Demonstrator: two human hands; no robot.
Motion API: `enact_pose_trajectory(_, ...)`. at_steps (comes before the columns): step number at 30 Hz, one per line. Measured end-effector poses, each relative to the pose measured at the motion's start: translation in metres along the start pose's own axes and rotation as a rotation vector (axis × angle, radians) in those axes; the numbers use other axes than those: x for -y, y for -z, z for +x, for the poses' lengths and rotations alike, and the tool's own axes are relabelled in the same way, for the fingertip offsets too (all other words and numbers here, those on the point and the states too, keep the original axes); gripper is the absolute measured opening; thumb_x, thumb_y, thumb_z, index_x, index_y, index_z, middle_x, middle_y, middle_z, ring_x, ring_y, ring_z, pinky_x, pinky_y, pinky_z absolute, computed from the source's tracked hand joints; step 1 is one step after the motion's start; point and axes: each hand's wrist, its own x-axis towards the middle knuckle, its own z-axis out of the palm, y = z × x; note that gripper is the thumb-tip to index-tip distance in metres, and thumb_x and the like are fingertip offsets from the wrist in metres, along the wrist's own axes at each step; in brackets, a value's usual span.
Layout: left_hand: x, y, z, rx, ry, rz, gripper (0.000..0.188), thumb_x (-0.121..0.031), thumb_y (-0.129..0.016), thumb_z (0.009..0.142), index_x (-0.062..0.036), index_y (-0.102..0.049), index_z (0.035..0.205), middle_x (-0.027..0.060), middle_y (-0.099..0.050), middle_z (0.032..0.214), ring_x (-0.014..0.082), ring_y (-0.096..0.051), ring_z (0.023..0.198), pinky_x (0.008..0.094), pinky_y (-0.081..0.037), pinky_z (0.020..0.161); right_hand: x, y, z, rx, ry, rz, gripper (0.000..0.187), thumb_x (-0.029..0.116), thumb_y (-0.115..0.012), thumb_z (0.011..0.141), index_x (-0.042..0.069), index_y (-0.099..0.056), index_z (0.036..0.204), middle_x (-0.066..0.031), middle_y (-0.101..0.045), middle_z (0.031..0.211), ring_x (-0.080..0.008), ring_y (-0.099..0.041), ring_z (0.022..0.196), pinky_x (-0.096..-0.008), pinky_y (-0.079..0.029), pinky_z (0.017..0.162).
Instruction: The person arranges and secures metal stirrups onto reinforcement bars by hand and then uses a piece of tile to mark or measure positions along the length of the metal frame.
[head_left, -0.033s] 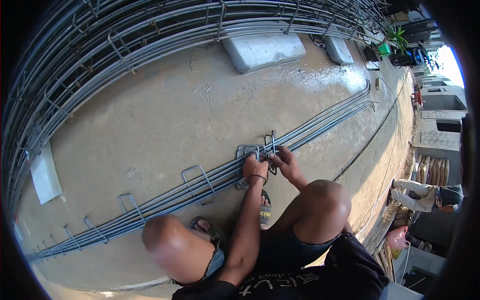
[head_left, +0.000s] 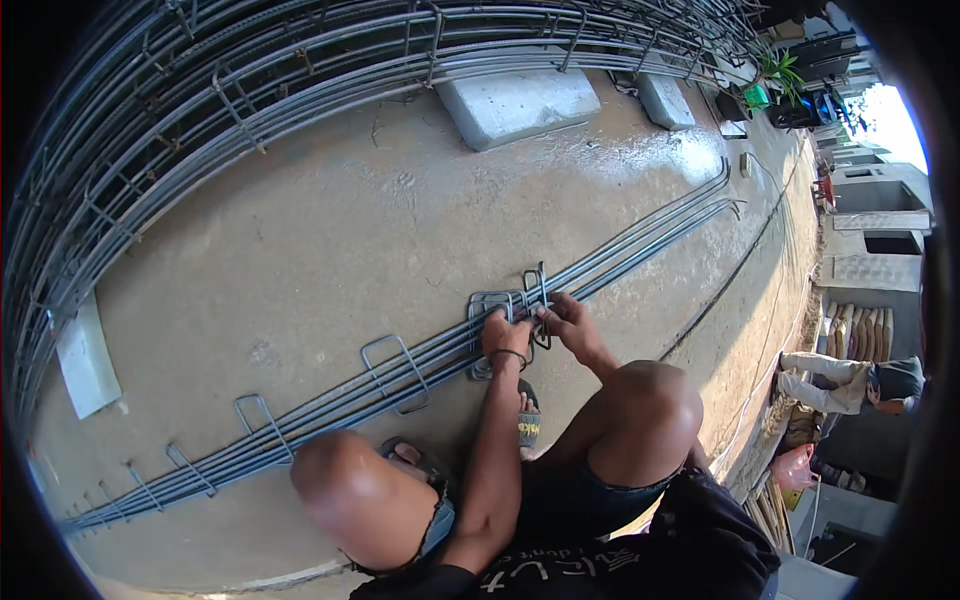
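Note:
A bundle of long steel reinforcing bars (head_left: pixel 630 248) runs across the concrete floor in front of me, bent at its far right ends. Rectangular wire stirrups (head_left: pixel 492 298) are bunched around it by my hands. My left hand (head_left: pixel 504 334) has its fingers curled onto this bunch from the left. Close on its right, my right hand (head_left: pixel 570 326) pinches at an upright stirrup (head_left: pixel 541 283); its fingertips are partly hidden. Farther left along the bars stand more stirrups, among them a wide one (head_left: pixel 382 350) and a smaller one (head_left: pixel 256 402), spaced apart.
Stacked rebar cages (head_left: pixel 250 100) curve along the far left and top. Beneath them lie pale concrete blocks (head_left: pixel 520 100) and a white slab (head_left: pixel 86 365). My knees (head_left: pixel 345 480) flank the bars. On the right are a dark cable (head_left: pixel 725 290), a person (head_left: pixel 840 382) and stacked sacks (head_left: pixel 860 332).
The view has shifted slightly, moving the floor and bars a little in the picture. Both hands stay at the bunched stirrups.

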Motion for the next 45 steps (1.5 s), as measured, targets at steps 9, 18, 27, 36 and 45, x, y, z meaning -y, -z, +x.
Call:
enact_pose_trajectory(9, 0.020, 0.010, 0.011, 0.066, -0.044, -0.501, 0.021, -0.020, -0.073, 0.078, 0.0000, -0.069, 0.082, 0.0091, -0.068, 0.071, 0.0170, -0.064, 0.063, 0.0315, -0.048, 0.059, 0.032, 0.039, 0.022, 0.206, -0.295, -0.328, 0.032, 0.029, -0.072, 0.083, 0.001, -0.066, 0.098, -0.0037, -0.066, 0.082, -0.0129, -0.064, 0.073, -0.0291, -0.058, 0.067)
enact_pose_trajectory(18, -0.003, 0.024, -0.018, 0.227, 0.096, -0.654, 0.024, -0.027, -0.062, 0.091, -0.0025, -0.061, 0.092, 0.0069, -0.063, 0.073, 0.0164, -0.063, 0.059, 0.0296, -0.055, 0.053, 0.003, 0.077, 0.022, 0.287, -0.106, -0.048, 0.022, 0.018, -0.065, 0.089, 0.002, -0.057, 0.103, -0.0043, -0.065, 0.078, -0.0117, -0.063, 0.069, -0.0278, -0.054, 0.059)
enact_pose_trajectory(27, -0.048, -0.070, 0.004, -0.239, 0.004, -0.514, 0.019, -0.021, -0.066, 0.088, -0.0035, -0.063, 0.081, 0.0057, -0.063, 0.065, 0.0126, -0.058, 0.050, 0.0246, -0.043, 0.042, -0.011, 0.154, 0.074, 0.240, 0.192, -0.496, 0.024, 0.021, -0.064, 0.084, -0.002, -0.056, 0.083, -0.0173, -0.062, 0.067, -0.0312, -0.062, 0.064, -0.0404, -0.047, 0.063)
enact_pose_trajectory(36, -0.062, -0.097, 0.017, -0.305, 0.027, -0.718, 0.018, -0.017, -0.066, 0.088, 0.0008, -0.063, 0.087, 0.0128, -0.068, 0.076, 0.0181, -0.065, 0.063, 0.0286, -0.055, 0.056, -0.028, 0.249, 0.105, 0.223, 0.162, -0.634, 0.023, 0.020, -0.070, 0.081, 0.001, -0.059, 0.088, -0.0120, -0.066, 0.068, -0.0222, -0.061, 0.060, -0.0352, -0.046, 0.059)
enact_pose_trajectory(45, -0.037, -0.062, 0.001, -0.336, -0.108, -0.762, 0.026, -0.022, -0.057, 0.094, 0.0029, -0.061, 0.102, 0.0125, -0.066, 0.087, 0.0227, -0.066, 0.080, 0.0360, -0.056, 0.075, 0.024, 0.213, 0.093, -0.051, 0.651, -0.615, 0.036, 0.026, -0.069, 0.083, 0.001, -0.058, 0.105, -0.0171, -0.068, 0.083, -0.0313, -0.067, 0.070, -0.0394, -0.052, 0.066)
